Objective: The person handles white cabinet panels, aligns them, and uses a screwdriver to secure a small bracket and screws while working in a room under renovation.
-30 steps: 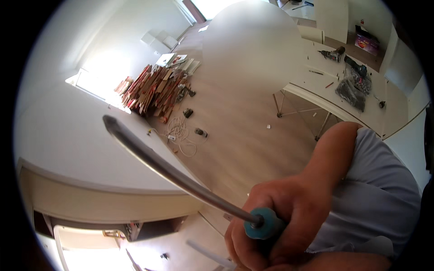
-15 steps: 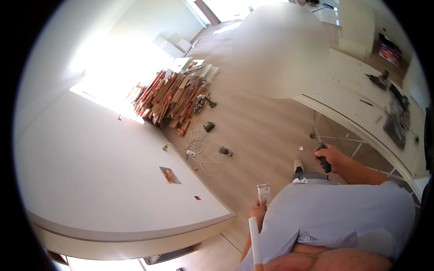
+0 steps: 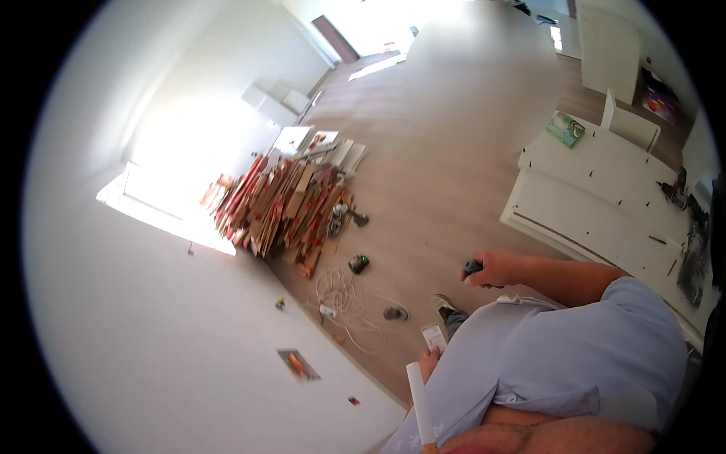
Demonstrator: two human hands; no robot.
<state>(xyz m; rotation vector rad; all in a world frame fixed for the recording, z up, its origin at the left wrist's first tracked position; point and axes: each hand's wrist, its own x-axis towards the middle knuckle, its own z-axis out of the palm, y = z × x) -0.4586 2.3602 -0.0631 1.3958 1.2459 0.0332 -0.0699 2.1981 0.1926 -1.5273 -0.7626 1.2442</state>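
My right hand (image 3: 491,269) is closed round the dark handle of a screwdriver (image 3: 473,267), in front of my shirt and above the floor; its shaft is hard to make out now. Low beside my body, my left hand (image 3: 429,362) grips a small white box (image 3: 434,337) with faint print, about the size of a cigarette pack. Part of that hand is hidden by my shirt. A white cigarette (image 3: 419,397) with a tan filter juts up at the bottom of the view. My shoe (image 3: 442,304) shows on the floor between the hands.
At right stands a white panel-topped table (image 3: 582,197) bearing a green box (image 3: 566,129), a drill (image 3: 673,191) and small dark pieces. Flattened cardboard (image 3: 283,204) is piled by the left wall. A coiled white cable (image 3: 336,299) and a battery charger (image 3: 358,264) lie on the floor.
My view has shifted, bringing the green box on the table into sight. My right hand has moved left with the screwdriver, whose shaft pointed up before. The left hand still holds the box.
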